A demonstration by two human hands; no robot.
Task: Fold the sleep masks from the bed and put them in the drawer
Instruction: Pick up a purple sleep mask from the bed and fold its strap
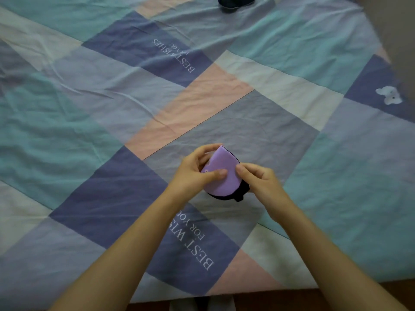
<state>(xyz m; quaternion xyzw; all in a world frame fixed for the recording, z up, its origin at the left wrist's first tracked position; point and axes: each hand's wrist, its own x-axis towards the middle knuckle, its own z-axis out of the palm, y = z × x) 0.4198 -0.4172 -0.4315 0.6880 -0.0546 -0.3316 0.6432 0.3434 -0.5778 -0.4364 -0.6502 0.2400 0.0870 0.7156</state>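
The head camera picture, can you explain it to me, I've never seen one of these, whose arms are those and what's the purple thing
There is no machine here. A person wears a wide-angle camera on the head, so you look forward and down along their own two bare arms. Below them lies a bed with a patchwork bedsheet in teal, blue, pink and cream, printed with "BEST WISHES FOR YOU". The purple thing is a sleep mask, lilac with a dark edge and a dark strap end at its lower side; it looks folded in half. The left hand grips it with the thumb across its front, and the right hand pinches its right edge. A dark item at the far top edge may be another mask; I cannot tell.
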